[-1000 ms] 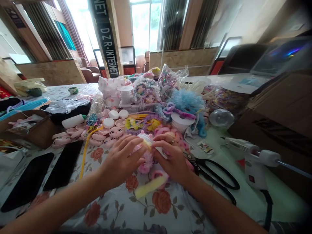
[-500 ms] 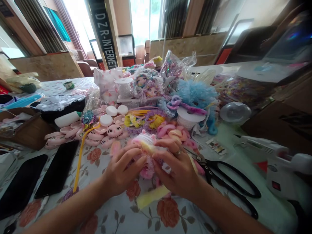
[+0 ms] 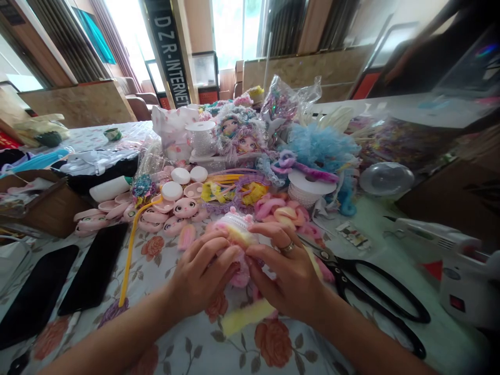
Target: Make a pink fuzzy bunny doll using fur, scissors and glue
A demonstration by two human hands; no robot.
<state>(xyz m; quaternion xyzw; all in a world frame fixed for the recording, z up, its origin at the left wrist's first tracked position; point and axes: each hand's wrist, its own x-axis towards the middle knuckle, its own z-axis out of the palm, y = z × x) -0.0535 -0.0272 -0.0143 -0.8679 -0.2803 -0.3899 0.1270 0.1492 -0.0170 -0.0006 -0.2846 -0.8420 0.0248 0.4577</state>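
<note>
Between both hands is a small fluffy pink doll (image 3: 240, 275), topped by a white beaded band and little pink knobs. A yellow and pink fuzzy strip runs across it under my fingers. My left hand (image 3: 203, 268) grips its left side with bent fingers, which hide much of it. From the right, my right hand (image 3: 291, 268), wearing a ring, pinches the doll between thumb and fingers. Below the hands a pale yellow strip (image 3: 248, 316) lies on the flowered tablecloth. Black-handled scissors (image 3: 351, 276) rest beside my right hand, their blades partly covered.
Left are pink doll faces (image 3: 185, 208), two dark phones (image 3: 94, 268) and a yellow stick (image 3: 130, 260). Pink wool (image 3: 283, 208), a bead spool (image 3: 308, 190) and blue fluff (image 3: 320, 146) lie beyond the hands. A white glue gun (image 3: 453, 260) stands right.
The view has shifted slightly, so things at the right appear farther right. My hands keep nearly the same hold on the doll. A dark figure at the upper right has moved.
</note>
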